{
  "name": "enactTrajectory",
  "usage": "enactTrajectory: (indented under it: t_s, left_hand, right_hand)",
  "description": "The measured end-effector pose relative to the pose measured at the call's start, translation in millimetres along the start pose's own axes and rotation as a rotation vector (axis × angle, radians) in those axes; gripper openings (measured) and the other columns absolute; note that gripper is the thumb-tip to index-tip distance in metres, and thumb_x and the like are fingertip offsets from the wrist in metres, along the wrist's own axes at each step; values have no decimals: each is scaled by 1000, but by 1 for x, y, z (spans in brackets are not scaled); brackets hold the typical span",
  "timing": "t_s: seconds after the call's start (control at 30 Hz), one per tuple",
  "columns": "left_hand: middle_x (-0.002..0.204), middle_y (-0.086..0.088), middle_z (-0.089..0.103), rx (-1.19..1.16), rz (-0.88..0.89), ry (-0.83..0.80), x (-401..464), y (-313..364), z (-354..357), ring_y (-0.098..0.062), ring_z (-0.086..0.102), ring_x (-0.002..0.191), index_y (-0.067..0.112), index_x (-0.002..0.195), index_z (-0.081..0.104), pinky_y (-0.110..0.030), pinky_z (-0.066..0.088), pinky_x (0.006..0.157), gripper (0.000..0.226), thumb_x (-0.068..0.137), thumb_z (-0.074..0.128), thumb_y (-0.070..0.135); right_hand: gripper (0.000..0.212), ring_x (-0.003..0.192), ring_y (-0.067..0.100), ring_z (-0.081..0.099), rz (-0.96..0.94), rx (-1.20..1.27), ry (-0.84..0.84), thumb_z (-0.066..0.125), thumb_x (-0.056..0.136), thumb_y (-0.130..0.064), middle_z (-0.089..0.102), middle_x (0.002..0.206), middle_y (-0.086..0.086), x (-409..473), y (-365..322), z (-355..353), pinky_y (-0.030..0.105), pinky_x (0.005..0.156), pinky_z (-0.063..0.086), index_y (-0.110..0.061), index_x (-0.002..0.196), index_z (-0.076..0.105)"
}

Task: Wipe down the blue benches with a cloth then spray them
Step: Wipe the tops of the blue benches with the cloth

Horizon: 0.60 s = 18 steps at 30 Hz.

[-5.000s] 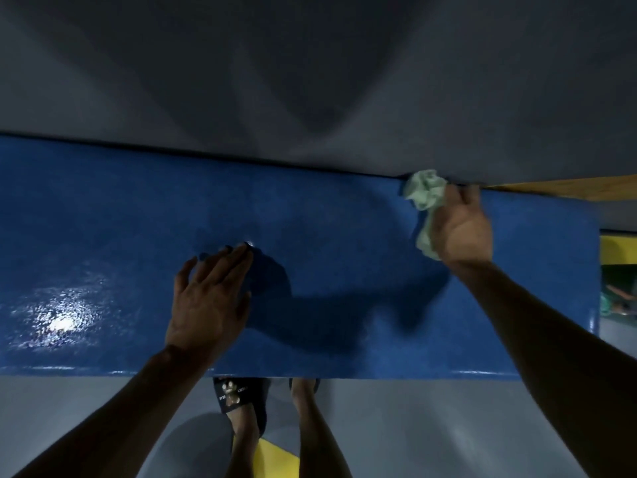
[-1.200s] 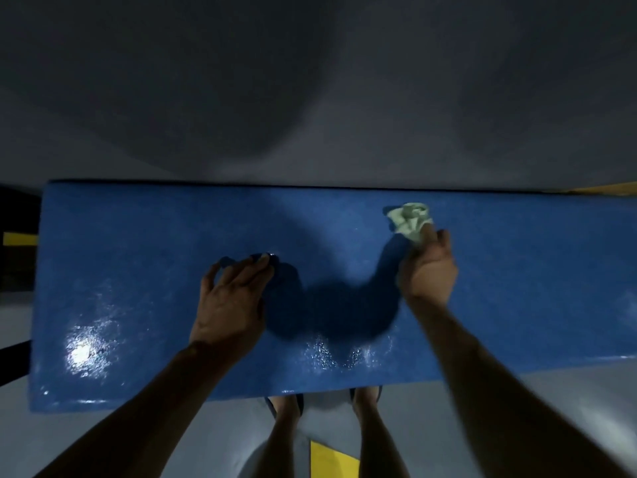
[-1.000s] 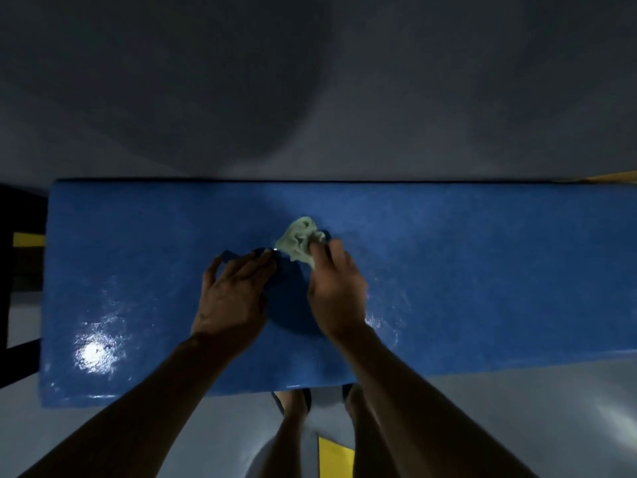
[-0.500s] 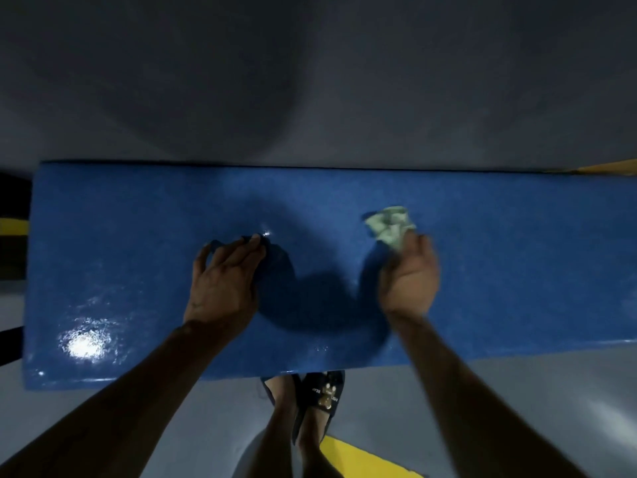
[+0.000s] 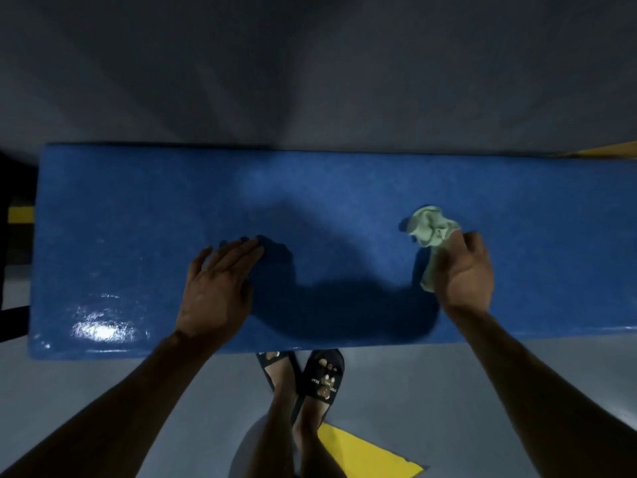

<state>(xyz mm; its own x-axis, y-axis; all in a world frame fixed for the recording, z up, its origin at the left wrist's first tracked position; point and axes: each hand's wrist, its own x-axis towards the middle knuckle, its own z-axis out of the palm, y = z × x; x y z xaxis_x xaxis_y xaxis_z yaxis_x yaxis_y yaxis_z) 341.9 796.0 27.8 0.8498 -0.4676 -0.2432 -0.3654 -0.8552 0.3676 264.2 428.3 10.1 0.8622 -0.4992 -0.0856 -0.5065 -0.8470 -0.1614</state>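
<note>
From the head camera, looking straight down, a blue bench (image 5: 344,188) runs across the frame with its left end in view and its right end cut off by the edge. The left hand (image 5: 217,288) lies flat and open on the bench top, palm down, fingers together and pointing away from the person, gripping nothing. The right hand (image 5: 463,274) is well to its right, closed around a pale green cloth (image 5: 431,229); the crumpled cloth sticks out past the fingertips and rests on the bench surface, about midway between the near and far edges. A dark shadow lies on the bench between the two hands. Near the left front corner the top shows a bright wet-looking glare (image 5: 100,327). Below the near edge stand two feet in black sandals (image 5: 322,374) on a grey floor (image 5: 103,391), beside a yellow floor marking (image 5: 362,457).
</note>
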Motion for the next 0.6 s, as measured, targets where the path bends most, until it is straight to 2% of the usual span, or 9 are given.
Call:
enactTrajectory:
  t_s: [0.1,0.17,0.23,0.3,0.37,0.43,0.53,0.6]
  left_hand:
    - [145,2,51,-5,-15,-13,-11,4,4,-24,49,131,20,137,55,-48,33,108,60,80,36,25]
    - [146,2,50,-4,-20,-15,-18,7,6,-22,47,132,20,139,54,-47,31,110,60,82,35,26]
    - [146,2,50,-10,-20,-13,-25,10,8,-22,47,133,19,138,54,-46,30,110,60,82,35,26]
    - [145,1,51,-5,-19,-21,-32,13,9,-23,47,134,19,138,54,-48,32,109,59,83,35,24]
    - [145,-1,51,8,-20,-37,-40,15,12,-24,47,134,19,138,53,-49,33,109,57,84,36,23]
    - [146,-1,50,18,-34,-43,-47,16,13,-24,47,133,19,138,53,-47,32,110,56,86,36,24]
    - [148,0,47,31,-52,-53,-56,17,14,-24,45,134,19,140,52,-44,26,112,56,86,36,25]
    - [149,0,46,39,-65,-72,-60,17,16,-25,44,134,20,140,51,-44,26,112,55,87,39,24]
  right_hand:
    - [48,81,41,53,131,71,63,48,71,-23,53,97,21,-26,-47,13,45,67,44,-3,115,55]
    - [48,81,41,54,99,105,70,49,72,-22,56,98,19,-49,-101,26,45,67,44,-6,116,55]
    - [40,82,38,53,-57,134,12,55,74,-15,56,99,15,-75,-148,34,44,68,43,-9,114,56]
    - [33,80,32,51,-279,141,-48,59,78,-13,54,97,11,-96,-167,35,42,68,42,-12,110,58]
    - [26,78,29,50,-492,141,-85,56,82,-11,53,94,10,-95,-149,31,42,66,41,-15,108,57]
    - [33,80,32,52,-550,118,-126,54,82,-10,54,98,12,-77,-114,24,41,66,44,-16,114,51]
    - [40,84,41,58,-336,2,-66,54,82,-17,57,106,21,-46,-39,13,43,69,52,-10,121,50]
    - [40,90,43,56,-148,-22,-85,47,85,-23,54,109,23,-35,7,-1,44,75,50,-6,121,55]
